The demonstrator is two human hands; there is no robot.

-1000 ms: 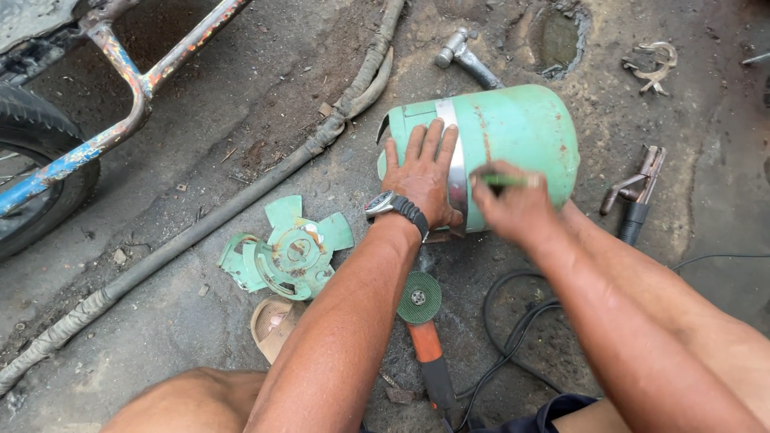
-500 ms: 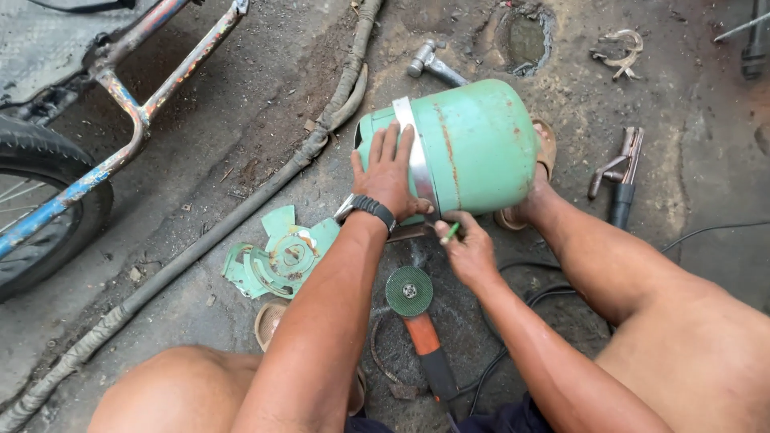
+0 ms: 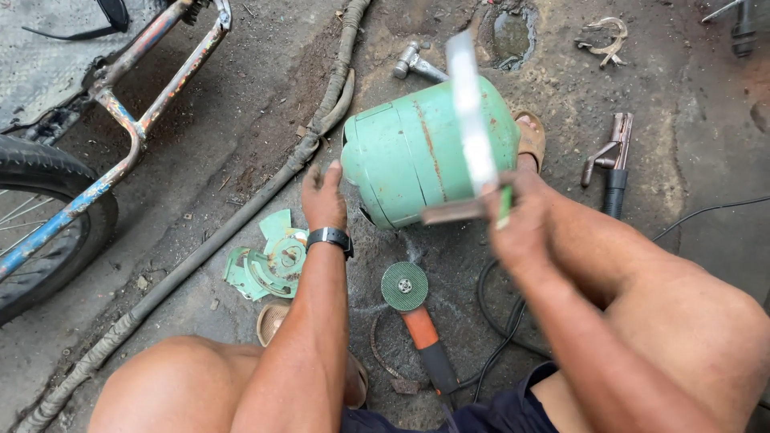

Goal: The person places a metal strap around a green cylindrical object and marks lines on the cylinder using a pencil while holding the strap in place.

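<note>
A green metal tank [image 3: 409,156] lies on its side on the dirty concrete floor. My left hand [image 3: 323,199], with a black wristwatch, hovers open just beside the tank's left end, apart from it. My right hand [image 3: 517,218] grips a bent, shiny metal strip [image 3: 469,120] that stands up, blurred, in front of the tank. A green marker [image 3: 504,204] is also pinched in that hand. An angle grinder [image 3: 417,321] with an orange handle lies on the floor between my arms.
Cut green metal pieces [image 3: 269,258] lie left of my left wrist. A thick hose [image 3: 241,224] runs diagonally across the floor. A bicycle frame [image 3: 120,120] and tyre [image 3: 48,232] are at left. A hammer [image 3: 413,60] and a welding electrode holder [image 3: 613,164] lie nearby.
The metal strip that was wrapped around the tank is now off it, lifted in my right hand. My left hand has come off the tank and drawn back to the left.
</note>
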